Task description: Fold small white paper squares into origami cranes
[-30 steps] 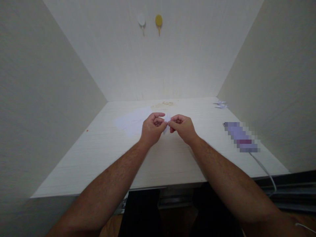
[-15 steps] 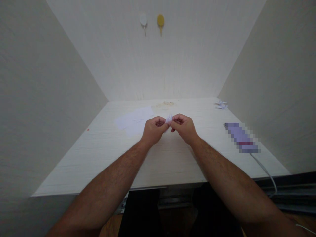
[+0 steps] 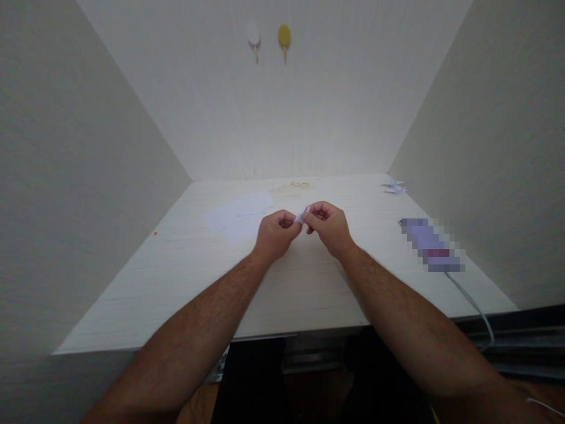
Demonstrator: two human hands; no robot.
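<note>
Between my fingertips is a small folded piece of white paper (image 3: 299,218), held above the middle of the table. My left hand (image 3: 276,232) pinches its left side, the thumb in front and the fingers curled behind. My right hand (image 3: 329,224) pinches the upper right part, its thumb close to the left fingertips. Much of the paper is covered by the fingers, so its exact folds cannot be made out. White paper sheets (image 3: 241,213) lie flat on the table just beyond my left hand.
Small folded white paper figures (image 3: 395,187) sit at the back right corner of the white table (image 3: 304,288). A pixelated phone-like object (image 3: 428,244) with a white cable (image 3: 472,300) lies at the right. Two hooks, one yellow (image 3: 284,35), are on the back wall.
My right fingertips have shifted onto the paper's upper part. The pointed strips that stood up between my hands now show less, and the paper leans right. The view has shifted slightly.
</note>
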